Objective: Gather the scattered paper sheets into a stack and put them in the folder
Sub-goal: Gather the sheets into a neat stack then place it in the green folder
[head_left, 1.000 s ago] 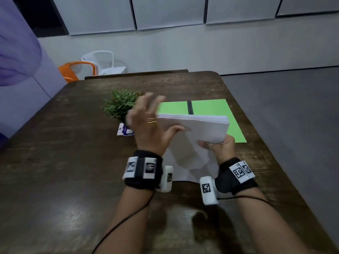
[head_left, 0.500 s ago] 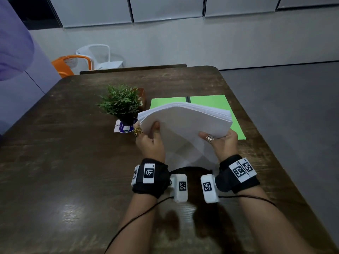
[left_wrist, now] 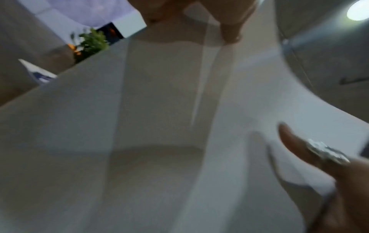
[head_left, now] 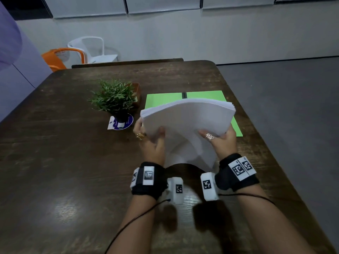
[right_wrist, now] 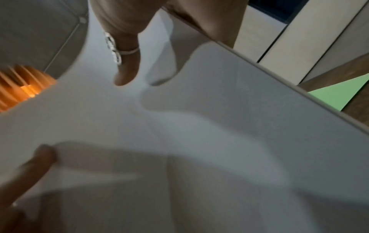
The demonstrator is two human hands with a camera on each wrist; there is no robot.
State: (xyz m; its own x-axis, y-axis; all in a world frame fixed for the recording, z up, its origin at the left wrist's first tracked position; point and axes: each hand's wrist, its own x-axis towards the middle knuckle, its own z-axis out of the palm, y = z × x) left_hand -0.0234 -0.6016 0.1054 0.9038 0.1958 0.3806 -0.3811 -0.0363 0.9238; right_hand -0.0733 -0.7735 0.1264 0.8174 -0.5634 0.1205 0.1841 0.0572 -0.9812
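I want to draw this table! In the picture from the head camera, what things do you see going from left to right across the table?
Potted plant → left hand → paper stack → right hand. The green folder lies behind the papers, so its place is unclear.

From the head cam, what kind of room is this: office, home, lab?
Probably an office or meeting room. A long dark wooden table carries a small potted plant and a green folder; plastic chairs stand by a plain wall with pale panels.
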